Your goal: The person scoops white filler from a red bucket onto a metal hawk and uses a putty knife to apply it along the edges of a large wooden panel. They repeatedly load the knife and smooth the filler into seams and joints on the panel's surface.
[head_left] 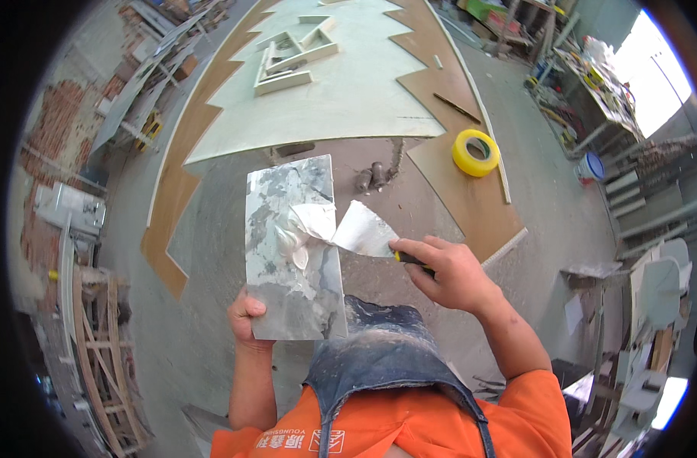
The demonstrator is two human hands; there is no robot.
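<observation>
My left hand grips the lower left edge of a flat rectangular board, smeared white and grey. A mound of white putty lies on the board's middle. My right hand is closed around the dark, yellow-marked handle of a putty knife. White putty coats the knife's wide blade, whose left corner meets the putty at the board's right edge. Both are held in front of my dark apron.
Ahead stands a large white panel with zigzag brown borders. On it lie angular white frames, yellow tape and a thin dark stick. Wooden frames stand at left, a cluttered bench and a bucket at right.
</observation>
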